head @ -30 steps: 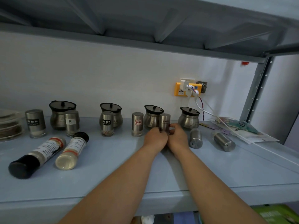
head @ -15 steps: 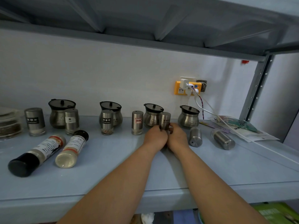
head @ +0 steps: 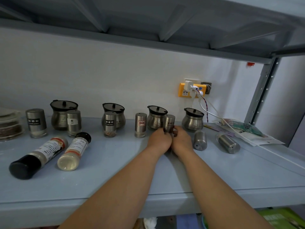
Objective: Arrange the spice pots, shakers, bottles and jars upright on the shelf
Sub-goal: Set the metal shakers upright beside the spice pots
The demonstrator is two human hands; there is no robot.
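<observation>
My left hand (head: 159,140) and my right hand (head: 181,140) both grip the lower part of an upright steel shaker (head: 169,122) in front of a round steel spice pot (head: 155,117). Other upright shakers (head: 140,127) (head: 110,123) (head: 74,122) (head: 36,122) stand in a row along the pale blue shelf (head: 115,176), with more pots (head: 193,119) (head: 113,113) (head: 61,111) behind. Two steel shakers (head: 200,140) (head: 228,143) lie on their sides to the right. Two black-capped bottles (head: 38,156) (head: 74,151) lie on the left.
A yellow wall socket (head: 192,90) with plugs and cables hangs above the right pot; a white cable runs across packets (head: 244,131) at the right. Stacked glass dishes (head: 9,124) sit at the far left. A shelf board runs overhead, with a steel upright (head: 260,91) at the right.
Both hands stay on the upright shaker with hardly any movement; only the camera view has shifted slightly.
</observation>
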